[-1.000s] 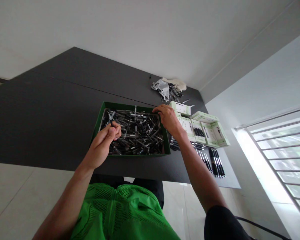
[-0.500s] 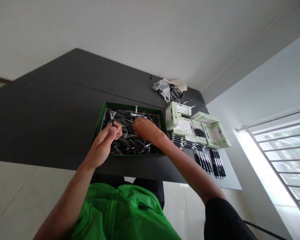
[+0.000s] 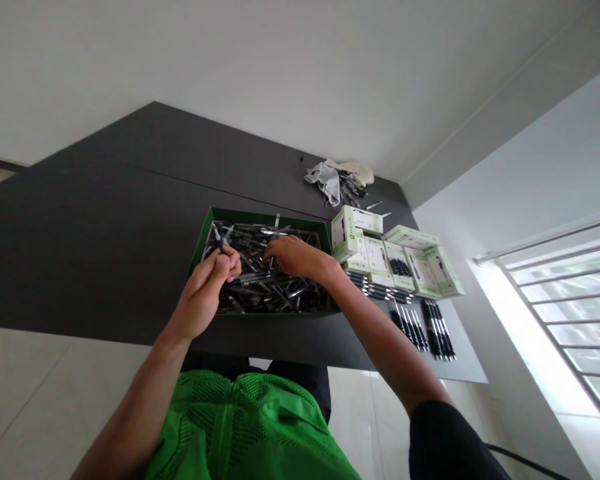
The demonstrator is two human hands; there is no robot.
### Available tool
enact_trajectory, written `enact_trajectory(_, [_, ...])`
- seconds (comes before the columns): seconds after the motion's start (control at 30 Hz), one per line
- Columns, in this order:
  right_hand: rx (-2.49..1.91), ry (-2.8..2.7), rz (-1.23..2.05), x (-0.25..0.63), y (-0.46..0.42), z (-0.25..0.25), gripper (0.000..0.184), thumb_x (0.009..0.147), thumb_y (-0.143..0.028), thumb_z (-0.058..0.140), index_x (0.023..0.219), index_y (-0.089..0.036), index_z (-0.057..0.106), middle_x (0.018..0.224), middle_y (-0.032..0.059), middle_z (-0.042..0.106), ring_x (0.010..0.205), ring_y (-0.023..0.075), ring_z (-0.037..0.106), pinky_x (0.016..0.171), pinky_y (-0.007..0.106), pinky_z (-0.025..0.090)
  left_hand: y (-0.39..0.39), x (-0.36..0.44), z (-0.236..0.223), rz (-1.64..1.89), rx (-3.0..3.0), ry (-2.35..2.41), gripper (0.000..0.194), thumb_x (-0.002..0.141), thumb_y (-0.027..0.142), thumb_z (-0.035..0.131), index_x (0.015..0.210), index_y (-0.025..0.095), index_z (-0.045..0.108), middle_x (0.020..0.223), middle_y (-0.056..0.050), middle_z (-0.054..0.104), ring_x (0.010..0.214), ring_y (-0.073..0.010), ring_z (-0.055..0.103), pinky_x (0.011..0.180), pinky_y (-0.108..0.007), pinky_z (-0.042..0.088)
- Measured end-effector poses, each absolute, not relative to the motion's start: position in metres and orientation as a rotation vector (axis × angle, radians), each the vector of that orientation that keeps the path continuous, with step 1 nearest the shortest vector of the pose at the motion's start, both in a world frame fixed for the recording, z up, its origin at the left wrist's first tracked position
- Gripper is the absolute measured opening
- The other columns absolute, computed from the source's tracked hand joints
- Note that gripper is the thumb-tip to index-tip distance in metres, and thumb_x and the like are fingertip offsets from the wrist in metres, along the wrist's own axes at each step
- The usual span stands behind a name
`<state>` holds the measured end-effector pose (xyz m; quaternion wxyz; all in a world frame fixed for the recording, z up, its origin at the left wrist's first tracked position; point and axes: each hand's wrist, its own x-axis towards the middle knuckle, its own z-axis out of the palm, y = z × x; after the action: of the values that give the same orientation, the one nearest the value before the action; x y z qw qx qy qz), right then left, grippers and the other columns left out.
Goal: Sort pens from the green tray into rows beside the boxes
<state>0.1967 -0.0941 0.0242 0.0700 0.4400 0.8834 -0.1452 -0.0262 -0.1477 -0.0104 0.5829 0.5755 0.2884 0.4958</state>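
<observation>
A green box (image 3: pixel 275 313) full of loose black and clear pens (image 3: pixel 253 283) stands on the dark table before me. My left hand (image 3: pixel 205 287) is closed at the box's left side, thumb over curled fingers, gripping a pen (image 3: pixel 219 240) whose clear end points up and away. It may hold more than one. Over the middle of the pile, my right hand (image 3: pixel 295 257) reaches in with bent fingers pinched on what looks like a pen; its fingertips are partly hidden.
Right of the box stand several white-green cartons (image 3: pixel 375 253), some holding pens. Stacked pens lie in front of them, with two rows of pens (image 3: pixel 437 330) near the table's right edge. Behind are a grey cloth (image 3: pixel 325 179), a beige cloth (image 3: pixel 357 172) and more pens.
My right hand has shifted slightly to the right over the pile, fingers still bent downward. My left hand has moved slightly left, and the pen in it tilts more to the left.
</observation>
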Motion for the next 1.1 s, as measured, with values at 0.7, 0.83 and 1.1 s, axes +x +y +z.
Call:
enact_trajectory(0.7, [1.399,2.654,-0.028,0.161,-0.085,0.028,0.035,0.108,-0.015,0.047,0.117,-0.019,0.081,0.122,0.0107,0.079,0.116,0.0268,0.073,0.093,0.035,0.047,-0.149,-0.025,-0.008,1.212,1.321,0.723,0.038,0.111,0.050,0.046,0.087,0.022,0.049,0.081,0.001,0.037,0.075,-0.0170,0.036,0.071,-0.034,0.030])
enact_trajectory(0.83, [1.410,2.607,0.015,0.152,-0.078,0.015,0.038,0.108,-0.015,0.044,0.109,-0.016,0.081,0.115,0.0137,0.080,0.112,0.0279,0.074,0.092,0.036,0.047,-0.149,-0.024,-0.008,1.232,1.331,0.756,0.041,0.110,0.054,0.047,0.085,0.022,0.048,0.078,0.001,0.039,0.073,-0.0174,0.037,0.070,-0.034,0.031])
enact_trajectory(1.1, [1.463,2.613,0.084,0.147,-0.076,0.001,0.038,0.109,-0.016,0.042,0.110,-0.016,0.080,0.109,0.0144,0.081,0.104,0.0267,0.076,0.098,0.039,0.046,-0.148,-0.024,-0.007,1.245,1.331,0.788,0.043,0.108,0.058,0.048,0.085,0.022,0.048,0.078,0.000,0.039,0.072,-0.0172,0.037,0.067,-0.034,0.034])
